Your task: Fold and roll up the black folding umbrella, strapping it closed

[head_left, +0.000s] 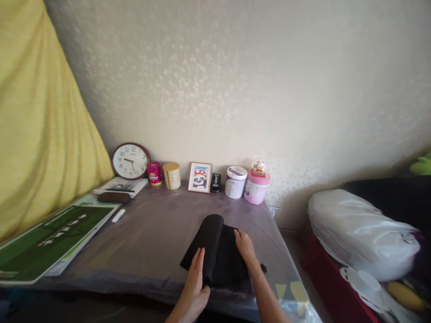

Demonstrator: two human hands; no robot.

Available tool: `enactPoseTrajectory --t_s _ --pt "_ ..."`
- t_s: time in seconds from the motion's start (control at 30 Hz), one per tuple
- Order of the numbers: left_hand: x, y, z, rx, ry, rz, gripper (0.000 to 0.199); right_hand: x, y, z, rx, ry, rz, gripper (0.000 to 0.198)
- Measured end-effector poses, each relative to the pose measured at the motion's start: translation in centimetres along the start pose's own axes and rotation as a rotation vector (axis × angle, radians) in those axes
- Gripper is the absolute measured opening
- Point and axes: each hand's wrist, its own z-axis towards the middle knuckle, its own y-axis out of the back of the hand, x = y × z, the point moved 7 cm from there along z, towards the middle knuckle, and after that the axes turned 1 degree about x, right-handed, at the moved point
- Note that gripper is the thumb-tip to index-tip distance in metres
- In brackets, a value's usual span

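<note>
A black, folded, cloth-like item (215, 251) lies near the front edge of the covered table, a raised fold running along its middle. What kind of article it is, I cannot make out. My left hand (195, 280) grips its near left side, fingers along the fold and thumb at the near end. On the other side, my right hand (244, 246) has its fingers closed over the far edge of the right-hand flap. A small dark piece (263, 268) shows just past my right forearm.
Along the wall stand a clock (130, 160), a pink can (154, 173), a yellowish canister (172, 176), a panda picture (200, 177), a black object (216, 182) and two tubs (235, 181). Green boards (54, 244) lie left on the table (158, 237). A white plastic bag (360, 233) sits at right.
</note>
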Motion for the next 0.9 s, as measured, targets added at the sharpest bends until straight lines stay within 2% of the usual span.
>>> enactPoseTrajectory --t_s 0.13,0.4,0.67,0.9 --pt "0.2 -0.4 0.2 -0.027 -0.004 0.077 0.090 -0.6 0.5 -0.7 0.005 -0.058 -0.039 0.028" --pt "-0.1 -0.6 0.3 -0.034 -0.016 0.143 0.093 0.2 1.3 0.1 -0.042 -0.045 0.103 0.035" --pt "0.1 -1.1 0.3 -0.050 -0.001 0.244 0.094 3.8 1.9 1.0 -0.070 0.027 0.295 0.038" --pt "-0.5 -1.3 0.3 -0.054 0.059 0.325 0.096 7.4 -0.2 1.5 -0.038 0.026 0.409 0.030"
